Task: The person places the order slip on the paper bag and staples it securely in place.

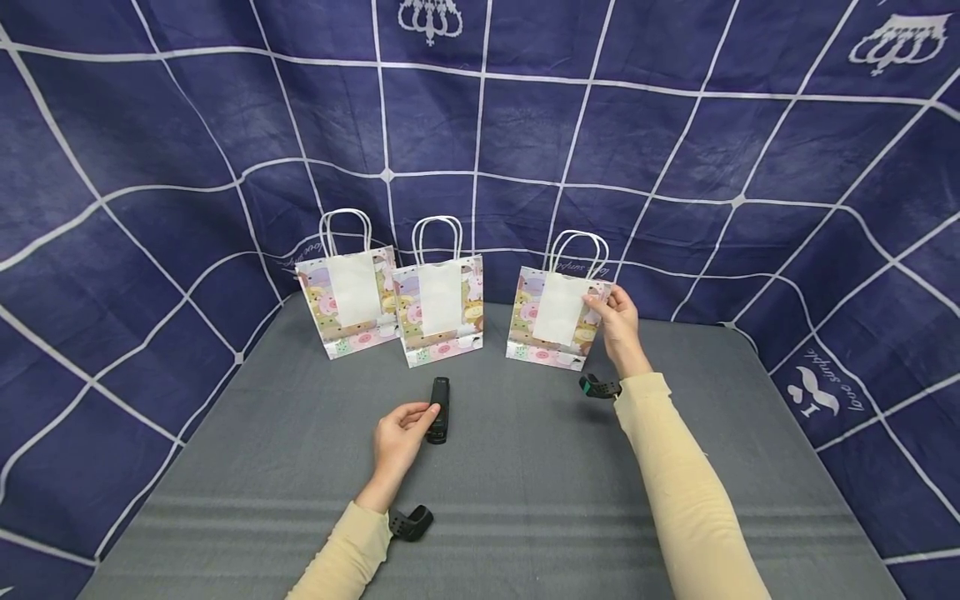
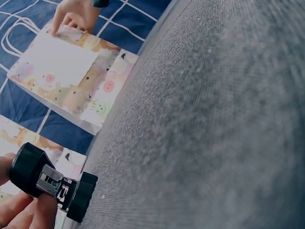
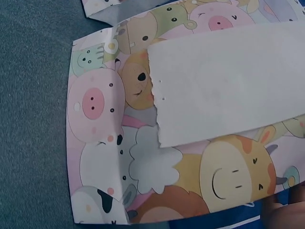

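Observation:
My left hand (image 1: pixel 400 435) pinches a black stapler (image 1: pixel 441 392) above the grey cloth. In the left wrist view the stapler (image 2: pixel 28 169) shows its front end, with a metal part between the black top and base. The right hand (image 1: pixel 619 323) grips the right side edge of a paper gift bag (image 1: pixel 525 321) printed with cartoon animals. This bag has white twisted handles and a blank white sheet (image 3: pixel 224 86) on its front. At the lower right of the right wrist view, only a dim part of the right hand (image 3: pixel 286 210) appears.
Two matching bags, a left one (image 1: pixel 356 292) and a middle one (image 1: pixel 440 304), stand side by side at the back. Behind them hangs a blue curtain (image 1: pixel 525 125) with white lines. Grey cloth (image 1: pixel 510 500) covers the surface. Black bands are on both wrists.

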Motion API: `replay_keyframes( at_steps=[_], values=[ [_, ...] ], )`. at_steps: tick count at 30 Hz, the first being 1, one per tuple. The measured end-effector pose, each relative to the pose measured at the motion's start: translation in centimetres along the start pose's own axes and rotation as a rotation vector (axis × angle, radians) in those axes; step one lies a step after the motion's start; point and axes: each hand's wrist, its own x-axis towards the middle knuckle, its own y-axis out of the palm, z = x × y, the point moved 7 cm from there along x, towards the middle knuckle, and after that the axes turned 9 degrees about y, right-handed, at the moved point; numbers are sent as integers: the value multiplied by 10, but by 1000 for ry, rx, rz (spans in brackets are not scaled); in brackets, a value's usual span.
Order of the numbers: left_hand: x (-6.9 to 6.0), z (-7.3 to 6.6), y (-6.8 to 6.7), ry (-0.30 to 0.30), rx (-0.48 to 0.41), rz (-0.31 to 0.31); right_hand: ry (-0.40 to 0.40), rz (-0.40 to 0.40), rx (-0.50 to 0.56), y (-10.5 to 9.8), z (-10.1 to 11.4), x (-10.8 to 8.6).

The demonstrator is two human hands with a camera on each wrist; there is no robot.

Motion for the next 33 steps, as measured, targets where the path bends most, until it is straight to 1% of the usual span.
replay_keyframes(
  at_steps=[5,12,14,16,18,22,26,30,33],
  values=[
    [0,2,1,-10,34,36,-3,2,-21,-4,3,0],
    [1,2,3,-13,15,56,38,-22,-32,-17,2,-4],
    [2,1,2,-14,23,63,46,-24,-41,-21,1,-5],
    [3,-1,0,-9,47,75,44,-19,-65,-24,1,-7],
    [5,-4,-3,9,92,88,38,-13,-89,-26,1,-9],
    [7,-11,-9,70,191,116,40,6,-149,-29,1,-14],
    [13,-19,-12,127,278,138,51,22,-235,-31,4,-18],
    [20,-32,-15,210,337,148,53,30,-360,-32,7,-22],
    [26,-45,-17,289,375,154,43,50,-507,-32,9,-26]
  ],
)
